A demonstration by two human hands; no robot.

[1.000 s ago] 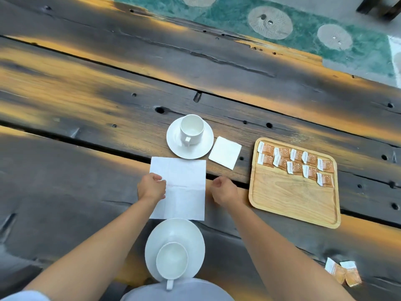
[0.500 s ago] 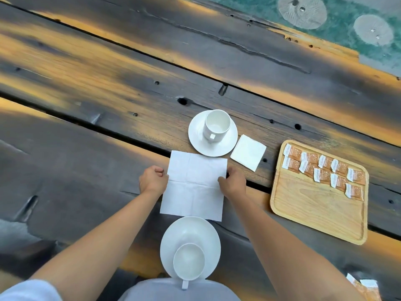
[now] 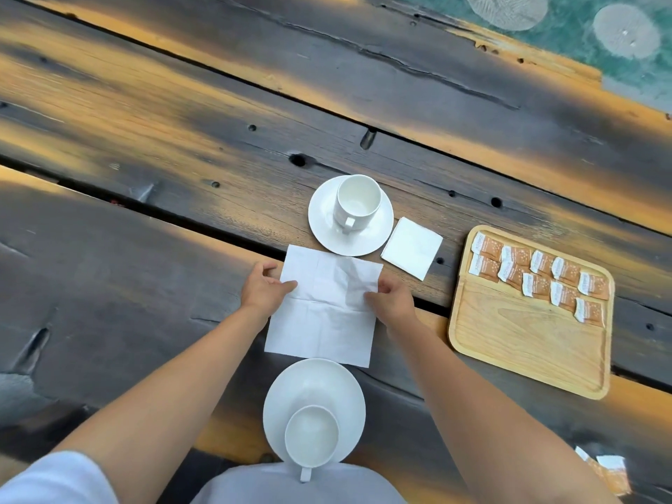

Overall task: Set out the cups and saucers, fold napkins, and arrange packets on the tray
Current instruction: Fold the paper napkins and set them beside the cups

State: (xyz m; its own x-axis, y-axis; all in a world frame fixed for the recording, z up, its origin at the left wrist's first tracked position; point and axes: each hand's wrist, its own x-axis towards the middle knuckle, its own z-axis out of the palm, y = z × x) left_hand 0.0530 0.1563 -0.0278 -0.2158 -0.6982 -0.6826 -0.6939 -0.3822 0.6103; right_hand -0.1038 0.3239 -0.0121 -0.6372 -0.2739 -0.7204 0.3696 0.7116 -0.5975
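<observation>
Two cups on saucers stand at centre and bottom of the frame, a folded napkin by the upper saucer. Both hands — left hand, right hand — pinch an open napkin, still unfolded. The tray at right holds packets; loose packets remain at lower right.

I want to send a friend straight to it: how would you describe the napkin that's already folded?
Start at the wooden tray on the right. Just left of it lies the folded napkin, beside the far saucer. It is a small, tilted square, unlike the big open napkin that both hands are holding.
</observation>
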